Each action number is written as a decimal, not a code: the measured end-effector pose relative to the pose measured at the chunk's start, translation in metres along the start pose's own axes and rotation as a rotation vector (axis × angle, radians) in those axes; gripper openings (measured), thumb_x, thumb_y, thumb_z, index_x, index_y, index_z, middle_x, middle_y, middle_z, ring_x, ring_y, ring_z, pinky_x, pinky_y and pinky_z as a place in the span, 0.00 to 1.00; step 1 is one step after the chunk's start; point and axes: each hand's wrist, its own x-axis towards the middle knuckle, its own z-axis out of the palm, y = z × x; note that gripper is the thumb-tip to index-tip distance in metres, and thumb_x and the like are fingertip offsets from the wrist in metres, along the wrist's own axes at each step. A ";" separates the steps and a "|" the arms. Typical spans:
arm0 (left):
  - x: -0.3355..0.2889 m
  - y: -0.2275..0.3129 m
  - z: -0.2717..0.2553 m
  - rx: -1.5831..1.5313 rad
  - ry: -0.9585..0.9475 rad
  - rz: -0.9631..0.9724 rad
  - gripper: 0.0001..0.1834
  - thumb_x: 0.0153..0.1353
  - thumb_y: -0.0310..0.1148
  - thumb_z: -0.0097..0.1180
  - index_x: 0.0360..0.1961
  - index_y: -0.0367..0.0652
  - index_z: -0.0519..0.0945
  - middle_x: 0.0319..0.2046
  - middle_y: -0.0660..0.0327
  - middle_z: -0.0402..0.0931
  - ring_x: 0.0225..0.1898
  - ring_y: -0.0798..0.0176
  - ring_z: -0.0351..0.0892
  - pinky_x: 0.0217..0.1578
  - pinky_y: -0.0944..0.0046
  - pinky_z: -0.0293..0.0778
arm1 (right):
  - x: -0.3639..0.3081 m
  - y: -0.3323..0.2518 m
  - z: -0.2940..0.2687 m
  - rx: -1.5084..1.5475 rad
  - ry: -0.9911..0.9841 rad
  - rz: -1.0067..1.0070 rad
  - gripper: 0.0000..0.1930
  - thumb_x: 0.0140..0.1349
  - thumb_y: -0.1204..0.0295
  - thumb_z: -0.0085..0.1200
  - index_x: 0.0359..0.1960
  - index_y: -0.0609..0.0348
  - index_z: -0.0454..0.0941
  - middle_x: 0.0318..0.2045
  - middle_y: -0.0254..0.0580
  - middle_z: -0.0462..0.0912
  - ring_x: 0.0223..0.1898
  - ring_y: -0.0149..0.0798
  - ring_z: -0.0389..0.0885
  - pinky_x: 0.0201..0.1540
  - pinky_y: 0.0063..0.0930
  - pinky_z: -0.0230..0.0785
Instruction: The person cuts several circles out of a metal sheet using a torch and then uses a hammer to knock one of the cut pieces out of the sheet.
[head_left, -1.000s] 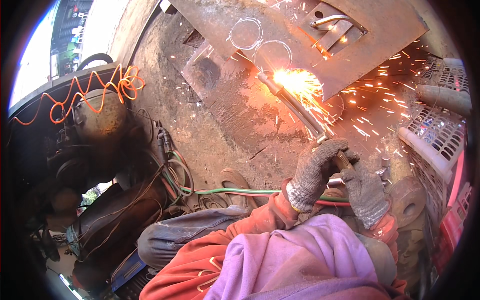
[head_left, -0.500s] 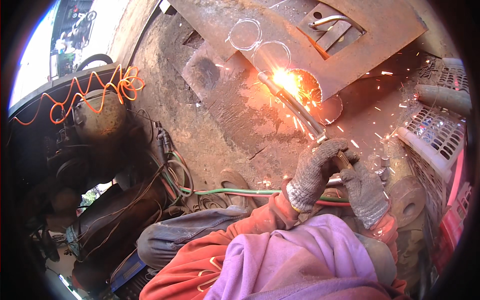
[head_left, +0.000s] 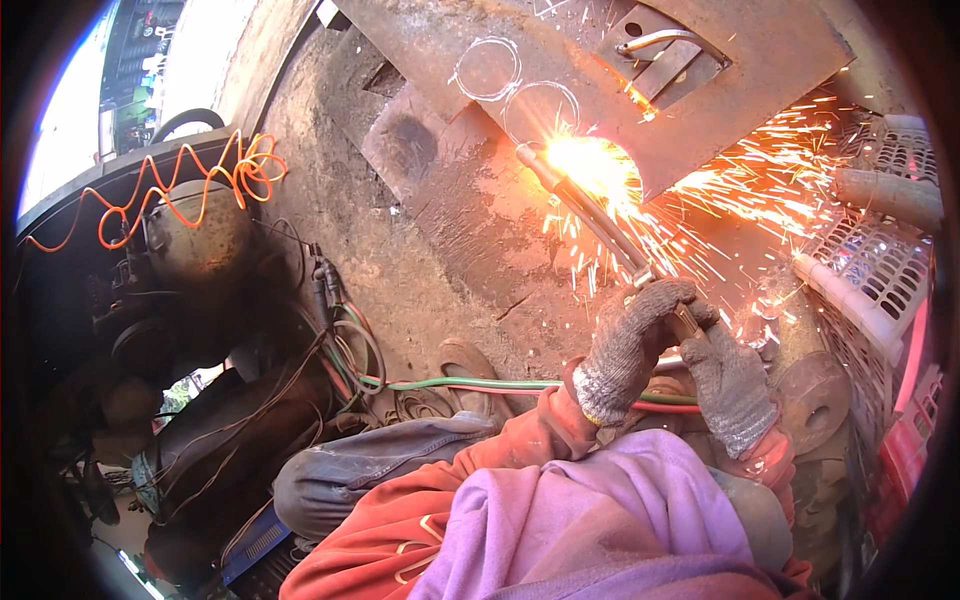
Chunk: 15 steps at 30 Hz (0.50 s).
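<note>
A cutting torch point(head_left: 602, 216) runs up and to the left from my hands, its head at the lower edge of a rusty steel plate point(head_left: 745, 135). My left hand point(head_left: 632, 335), in a grey knitted glove, is closed round the torch body near its valves. Lower on the handle, my right hand point(head_left: 732, 385) grips it in a matching glove. Bright flame glares at the torch head, hiding the metal right there. Sparks spray right and downward from it. Two chalk circles point(head_left: 487, 69) are drawn on the plate left of the flame.
Green and red hoses point(head_left: 470, 383) trail left from below my hands. White plastic crates point(head_left: 870, 275) and a thick pipe point(head_left: 888, 197) are at the right. A curved metal handle point(head_left: 675, 38) lies by the plate's cut-out. At the left stands a dark machine with an orange coiled hose point(head_left: 200, 195).
Sparks have grown much denser and now spray far to the right, beneath the plate. The flame glare is larger. My hands and the torch have barely moved.
</note>
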 end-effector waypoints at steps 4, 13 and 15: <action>-0.001 0.001 -0.001 -0.009 0.037 -0.022 0.27 0.68 0.50 0.51 0.57 0.40 0.74 0.52 0.52 0.78 0.57 0.50 0.76 0.59 0.50 0.69 | 0.000 0.004 0.001 0.031 -0.028 0.001 0.20 0.67 0.53 0.52 0.49 0.55 0.79 0.28 0.59 0.81 0.31 0.63 0.81 0.33 0.49 0.71; -0.003 0.002 0.003 0.019 0.010 -0.010 0.28 0.68 0.51 0.49 0.58 0.40 0.74 0.52 0.52 0.78 0.57 0.50 0.76 0.60 0.48 0.68 | 0.000 -0.004 -0.001 0.052 -0.004 0.009 0.21 0.68 0.53 0.51 0.52 0.55 0.78 0.29 0.60 0.81 0.32 0.62 0.81 0.34 0.49 0.71; -0.003 0.001 0.002 0.018 0.012 0.001 0.27 0.68 0.50 0.49 0.58 0.40 0.74 0.52 0.53 0.78 0.57 0.50 0.76 0.60 0.48 0.69 | -0.001 -0.006 -0.005 0.027 -0.047 0.045 0.21 0.68 0.54 0.51 0.53 0.54 0.78 0.29 0.60 0.81 0.33 0.62 0.81 0.34 0.49 0.71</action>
